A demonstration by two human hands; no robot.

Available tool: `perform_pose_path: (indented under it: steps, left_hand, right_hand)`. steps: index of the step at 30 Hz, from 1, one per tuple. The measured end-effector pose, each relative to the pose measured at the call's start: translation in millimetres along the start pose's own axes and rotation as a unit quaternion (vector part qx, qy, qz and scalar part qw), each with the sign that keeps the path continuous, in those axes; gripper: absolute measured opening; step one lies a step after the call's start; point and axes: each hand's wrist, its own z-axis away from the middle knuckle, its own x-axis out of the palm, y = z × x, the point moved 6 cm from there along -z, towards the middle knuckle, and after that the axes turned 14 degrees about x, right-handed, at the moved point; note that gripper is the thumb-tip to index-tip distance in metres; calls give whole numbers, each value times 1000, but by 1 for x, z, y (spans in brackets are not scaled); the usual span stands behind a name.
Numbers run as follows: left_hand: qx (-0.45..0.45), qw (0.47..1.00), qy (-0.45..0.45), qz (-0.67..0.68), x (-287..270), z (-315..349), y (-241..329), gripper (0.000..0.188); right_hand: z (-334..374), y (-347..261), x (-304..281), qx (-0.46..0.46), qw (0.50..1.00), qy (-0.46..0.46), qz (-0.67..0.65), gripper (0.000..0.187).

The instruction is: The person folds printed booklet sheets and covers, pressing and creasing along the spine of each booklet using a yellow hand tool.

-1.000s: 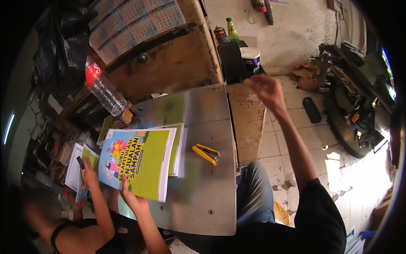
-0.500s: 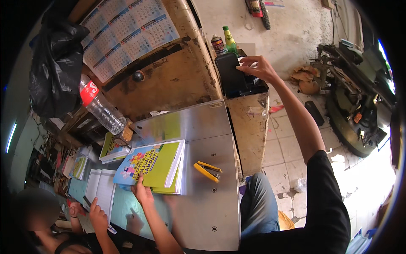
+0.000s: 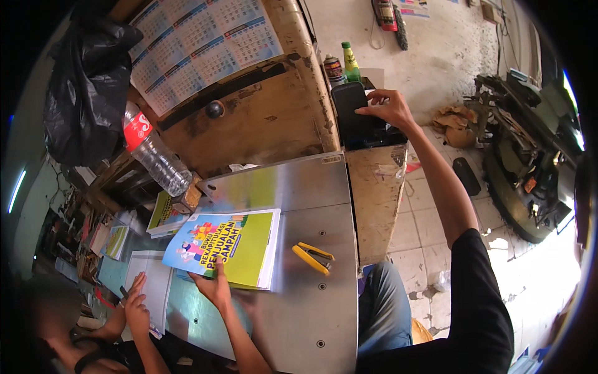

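My left hand (image 3: 215, 288) closes on the near edge of a small stack of booklets (image 3: 255, 249) with blue and lime-green covers, thumb on top. The stack rests on a metal surface. Far to the right, my right hand (image 3: 391, 111) reaches out with thumb and fingers pinched at the right edge of a black, phone-like slab (image 3: 351, 107). The slab stands tilted over a dark tray or box on a wooden ledge; its lower part merges with the dark things behind. A yellow staple remover (image 3: 313, 258) lies right of the booklets.
A co-worker's hands (image 3: 136, 305) are over an open notebook (image 3: 151, 274) at the left. A plastic bottle (image 3: 159, 159) and a black bag (image 3: 90, 93) stand beyond the booklets. Behind the slab are a green bottle (image 3: 351, 65) and a spray can (image 3: 334, 70). Machinery (image 3: 523, 168) occupies the far right.
The whole view has shifted slightly. The booklets under my left hand lie more evenly stacked. My right hand stays at the black slab. The co-worker's hand has changed pose over the notebook.
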Motion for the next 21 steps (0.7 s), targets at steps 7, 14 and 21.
perform_pose_path:
  steps: [7, 14, 21]
  left_hand:
    - [-173, 913, -58, -365, -5, 5, 19, 126]
    - [-103, 960, -68, -252, -9, 9, -13, 129]
    - [-138, 947, -122, -262, 9, 20, -2, 134]
  right_hand:
    - [56, -28, 2, -90, 975, 192, 61, 73]
    - [69, -41, 18, -166, 949, 260, 55, 81]
    - [66, -34, 29, -133, 961, 225, 88, 80]
